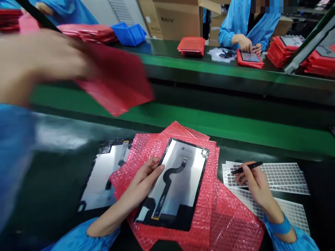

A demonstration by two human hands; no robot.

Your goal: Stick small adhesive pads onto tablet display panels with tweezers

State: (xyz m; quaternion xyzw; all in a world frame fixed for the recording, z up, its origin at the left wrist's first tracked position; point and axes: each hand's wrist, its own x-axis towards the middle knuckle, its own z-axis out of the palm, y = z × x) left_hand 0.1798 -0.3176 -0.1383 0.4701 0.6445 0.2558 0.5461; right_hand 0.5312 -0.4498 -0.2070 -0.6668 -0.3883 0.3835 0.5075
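Note:
My left hand (148,176) grips the left edge of a display panel (180,181), its thumb on the silvery back and its fingers at the side. A black ribbon cable (167,177) curves down the panel. Beneath it lie several pink bubble-wrap bags (206,209). At the right, my right hand (255,179) is closed on black tweezers (248,167), whose tip is over a sheet of small grey square stickers (282,174). More sticker sheets (293,212) lie below it, partly under my wrist.
Another panel (102,181) lies left of the bags. A person's blurred hand (52,55) with a red bag (117,76) reaches in at upper left. Beyond the green ledge (209,122), another person's hands (247,43) work at a panel beside red stacks (281,52).

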